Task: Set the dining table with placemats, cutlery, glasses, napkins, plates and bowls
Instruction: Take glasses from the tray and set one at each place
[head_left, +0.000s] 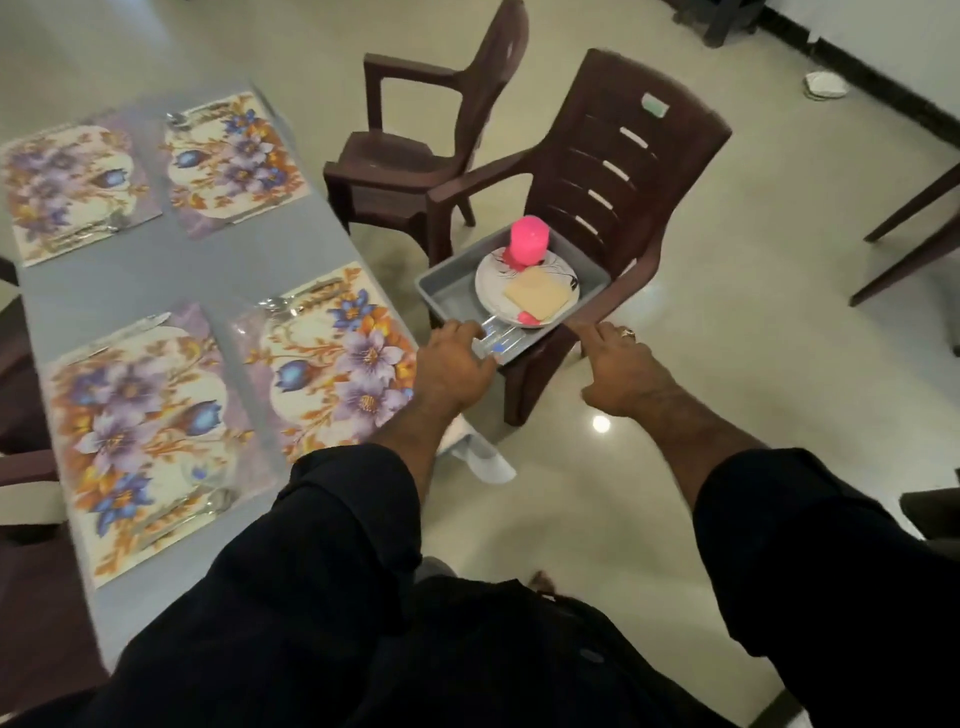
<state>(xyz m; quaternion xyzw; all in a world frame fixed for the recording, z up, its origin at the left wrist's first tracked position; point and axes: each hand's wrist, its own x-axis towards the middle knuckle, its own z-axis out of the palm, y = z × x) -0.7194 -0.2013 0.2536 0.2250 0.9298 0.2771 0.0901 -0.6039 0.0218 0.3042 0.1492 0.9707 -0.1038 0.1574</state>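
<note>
Gray tray (447, 283) with plate (491, 283), napkin (535, 295) and pink cups (527, 241) sat on chair (623, 208) off the surface's (130, 270) right edge, just ahead of both grips: left hand (452, 358) relaxed, touching its near rim and nearer, right hand (618, 364) released beside it.

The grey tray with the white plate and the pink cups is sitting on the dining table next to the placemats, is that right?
Not quite. The head view shows the grey tray resting on the seat of the brown plastic chair beside the table, not on the dining table. It does hold the white plate and the pink cups.
</note>
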